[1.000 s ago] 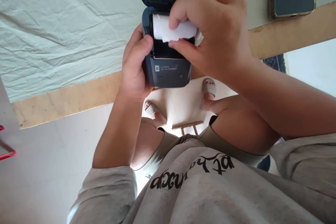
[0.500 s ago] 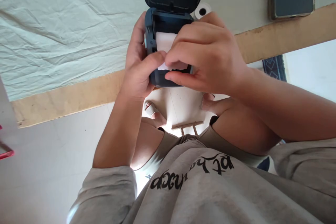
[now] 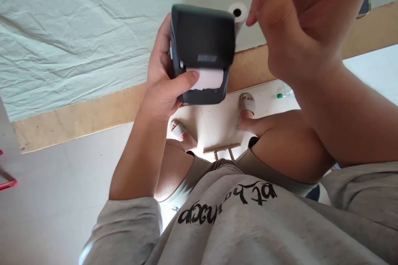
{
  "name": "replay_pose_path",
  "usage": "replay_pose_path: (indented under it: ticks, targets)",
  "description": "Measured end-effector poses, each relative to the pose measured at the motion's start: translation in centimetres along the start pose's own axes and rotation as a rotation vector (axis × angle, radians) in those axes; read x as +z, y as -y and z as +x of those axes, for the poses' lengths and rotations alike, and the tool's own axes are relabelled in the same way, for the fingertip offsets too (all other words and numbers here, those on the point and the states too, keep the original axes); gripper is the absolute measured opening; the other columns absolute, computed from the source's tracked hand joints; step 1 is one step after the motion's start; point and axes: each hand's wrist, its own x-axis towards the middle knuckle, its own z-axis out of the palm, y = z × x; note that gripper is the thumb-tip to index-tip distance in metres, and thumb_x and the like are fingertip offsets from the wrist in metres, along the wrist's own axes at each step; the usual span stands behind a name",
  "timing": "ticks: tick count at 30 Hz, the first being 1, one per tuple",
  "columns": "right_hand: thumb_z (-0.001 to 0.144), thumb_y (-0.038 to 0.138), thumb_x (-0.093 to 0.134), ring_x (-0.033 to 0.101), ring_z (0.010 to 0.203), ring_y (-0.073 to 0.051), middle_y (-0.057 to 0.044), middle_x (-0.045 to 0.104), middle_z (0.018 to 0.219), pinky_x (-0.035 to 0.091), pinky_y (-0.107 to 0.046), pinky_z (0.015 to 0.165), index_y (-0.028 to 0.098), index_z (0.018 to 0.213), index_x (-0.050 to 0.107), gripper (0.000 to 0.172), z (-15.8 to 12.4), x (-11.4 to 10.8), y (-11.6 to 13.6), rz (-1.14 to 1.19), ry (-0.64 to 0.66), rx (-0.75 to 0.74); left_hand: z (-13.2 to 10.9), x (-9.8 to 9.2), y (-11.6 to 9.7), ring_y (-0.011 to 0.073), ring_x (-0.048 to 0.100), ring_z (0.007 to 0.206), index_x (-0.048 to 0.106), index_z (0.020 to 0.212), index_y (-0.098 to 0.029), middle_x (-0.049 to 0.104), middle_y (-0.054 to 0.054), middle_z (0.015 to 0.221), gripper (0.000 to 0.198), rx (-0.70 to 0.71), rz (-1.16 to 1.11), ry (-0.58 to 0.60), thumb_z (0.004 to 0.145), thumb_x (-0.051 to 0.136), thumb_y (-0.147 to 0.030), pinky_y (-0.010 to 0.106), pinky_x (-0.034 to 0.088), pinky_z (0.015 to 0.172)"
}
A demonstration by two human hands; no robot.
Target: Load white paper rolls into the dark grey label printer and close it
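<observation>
A dark portable receipt printer [image 3: 203, 37] is held up over the table's front edge, its black lid tilted down over the body. My left hand [image 3: 166, 74] grips it from the left side, fingers behind and thumb pressing on the strip of white paper [image 3: 211, 78] that sticks out below the lid. Off to the right, my right hand [image 3: 298, 25] is raised away from the printer with its fingers apart and nothing in it. A white paper roll [image 3: 238, 12] stands on the table just right of the printer.
A pale green, wrinkled cloth [image 3: 77, 41] covers the table, which has a bare wooden edge [image 3: 93, 107]. Behind my right hand a dark flat device [image 3: 364, 2] shows only in part. A bottle with a green cap [image 3: 280, 95] lies on the floor.
The printer's lid has swung from fully raised down over the paper compartment. My right hand has let go of the paper and moved up and right. My left hand keeps its hold.
</observation>
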Motion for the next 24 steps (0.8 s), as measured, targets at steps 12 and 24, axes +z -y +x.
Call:
replay_pose_path:
  ticks: [12,24]
  targets:
    - [0.085,0.040,0.038,0.049,0.092,-0.005,-0.002,0.042,0.125,0.037,-0.015,0.054,0.019,0.109,0.041,0.032,-0.9,0.4,2.3,-0.151,0.509,0.085,-0.6,1.7,-0.3,0.0143,0.054,0.060,0.057,0.092,-0.015,0.055,0.005,0.077,0.029,-0.004,-0.051,-0.171,0.071,0.065,-0.034,0.025,0.037,0.047]
    - [0.078,0.022,0.050,0.045,0.100,-0.007,-0.003,0.040,0.124,0.037,-0.010,0.050,0.017,0.113,0.039,0.037,-0.4,0.3,2.9,-0.052,0.543,0.191,-0.1,0.5,0.0,0.0155,0.052,0.061,0.054,0.098,-0.022,0.058,0.005,0.085,0.037,0.004,-0.084,0.003,0.064,0.068,-0.033,0.029,0.037,0.048]
